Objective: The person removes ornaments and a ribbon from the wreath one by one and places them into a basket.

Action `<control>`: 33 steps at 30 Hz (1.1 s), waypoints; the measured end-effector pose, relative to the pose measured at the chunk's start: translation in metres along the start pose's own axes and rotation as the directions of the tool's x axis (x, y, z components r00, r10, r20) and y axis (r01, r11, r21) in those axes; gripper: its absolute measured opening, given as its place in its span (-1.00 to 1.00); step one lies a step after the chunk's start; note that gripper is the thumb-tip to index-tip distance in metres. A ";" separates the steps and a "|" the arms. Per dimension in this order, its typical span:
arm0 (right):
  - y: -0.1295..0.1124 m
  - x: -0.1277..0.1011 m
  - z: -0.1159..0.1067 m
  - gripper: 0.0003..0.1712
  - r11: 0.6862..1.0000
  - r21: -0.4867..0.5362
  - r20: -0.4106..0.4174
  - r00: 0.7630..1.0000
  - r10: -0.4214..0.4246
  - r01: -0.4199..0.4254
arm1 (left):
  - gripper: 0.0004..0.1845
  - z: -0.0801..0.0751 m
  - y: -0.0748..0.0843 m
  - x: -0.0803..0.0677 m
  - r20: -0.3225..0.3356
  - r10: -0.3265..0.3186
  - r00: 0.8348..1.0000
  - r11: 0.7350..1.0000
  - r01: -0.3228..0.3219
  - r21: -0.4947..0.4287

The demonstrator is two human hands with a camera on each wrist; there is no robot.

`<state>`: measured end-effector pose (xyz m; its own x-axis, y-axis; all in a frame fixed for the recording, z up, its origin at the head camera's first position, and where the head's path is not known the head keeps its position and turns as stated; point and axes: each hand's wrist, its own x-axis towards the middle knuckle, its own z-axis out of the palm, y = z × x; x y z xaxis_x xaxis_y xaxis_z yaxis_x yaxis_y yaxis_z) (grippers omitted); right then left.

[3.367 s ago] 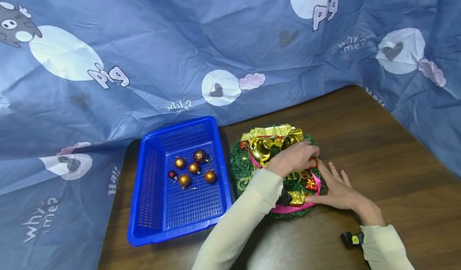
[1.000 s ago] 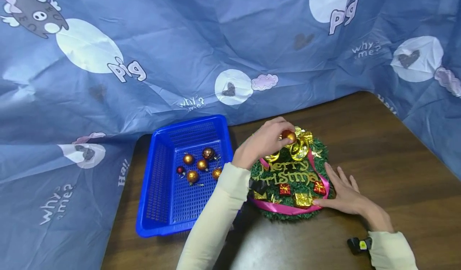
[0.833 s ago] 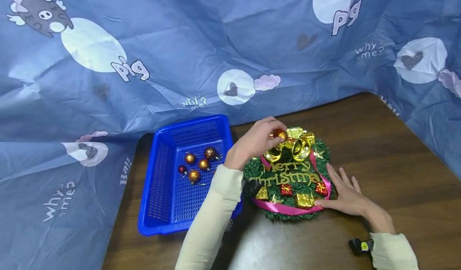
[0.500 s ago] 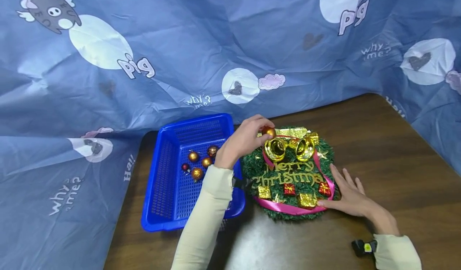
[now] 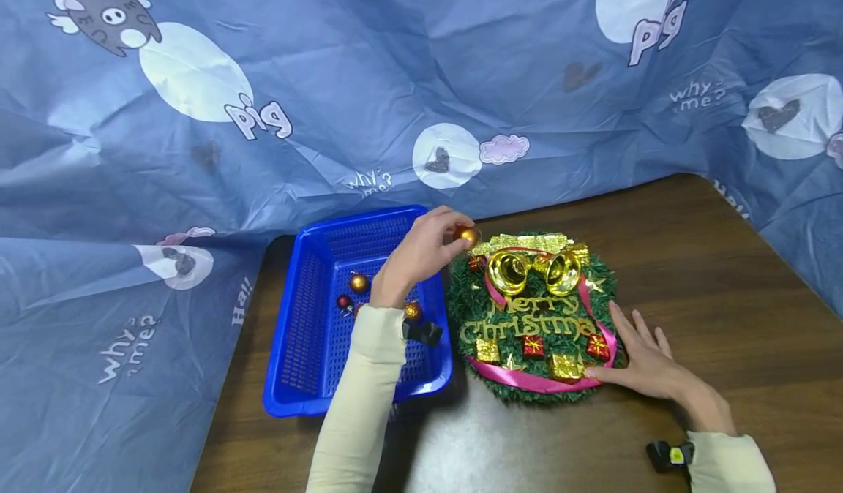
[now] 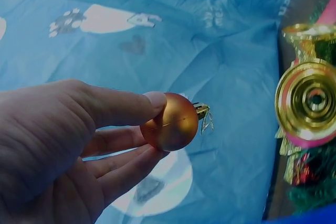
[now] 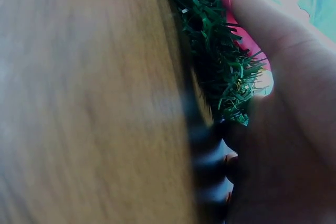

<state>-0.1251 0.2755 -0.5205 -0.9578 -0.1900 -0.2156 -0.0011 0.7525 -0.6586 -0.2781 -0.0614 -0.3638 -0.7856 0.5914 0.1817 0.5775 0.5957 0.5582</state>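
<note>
- Head view: left hand (image 5: pixel 415 255) pinches an orange bauble (image 5: pixel 467 235) above the gap between the blue basket (image 5: pixel 309 376) and the wreath (image 5: pixel 474 310). The forearm hides part of the basket; small baubles (image 5: pixel 358 283) lie inside it. Right hand (image 5: pixel 648 365) rests flat on the bench (image 5: pixel 724 281), fingers straight, touching the wreath edge.
- Left wrist view: thumb and fingers (image 6: pixel 121 106) grip the bauble (image 6: pixel 170 123); a gold bell (image 6: pixel 308 100) is just beside it.
- Right wrist view: green needles (image 7: pixel 220 72) touch the hand (image 7: pixel 294 129).

head: high, looks down | wrists: close-up | shared: wreath (image 5: pixel 536 310)
</note>
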 end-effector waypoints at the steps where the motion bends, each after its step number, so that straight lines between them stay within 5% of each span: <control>1: 0.000 0.000 0.000 0.35 1.000 0.003 0.002 1.000 0.000 0.000 | -0.70 -0.002 -0.003 -0.002 -0.007 -0.006 1.000 1.000 0.006 -0.003; 18: 0.002 -0.001 -0.001 0.36 1.000 0.020 0.012 1.000 -0.007 0.007 | -0.72 -0.026 -0.058 -0.043 -0.138 -0.143 0.980 0.990 0.141 -0.024; 26: 0.003 0.000 -0.002 0.38 1.000 0.014 0.021 1.000 0.015 -0.015 | -0.79 -0.009 -0.087 -0.047 -0.013 -0.225 0.974 0.969 0.225 0.101; 33: 0.000 0.000 0.000 0.37 1.000 0.015 0.013 1.000 -0.008 0.007 | -0.78 0.005 -0.102 -0.048 0.125 -0.291 0.949 0.942 0.261 0.212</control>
<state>-0.1250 0.2759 -0.5206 -0.9538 -0.2043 -0.2202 -0.0039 0.7414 -0.6710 -0.2981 -0.1472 -0.4337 -0.8854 0.4559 -0.0911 0.3864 0.8305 0.4012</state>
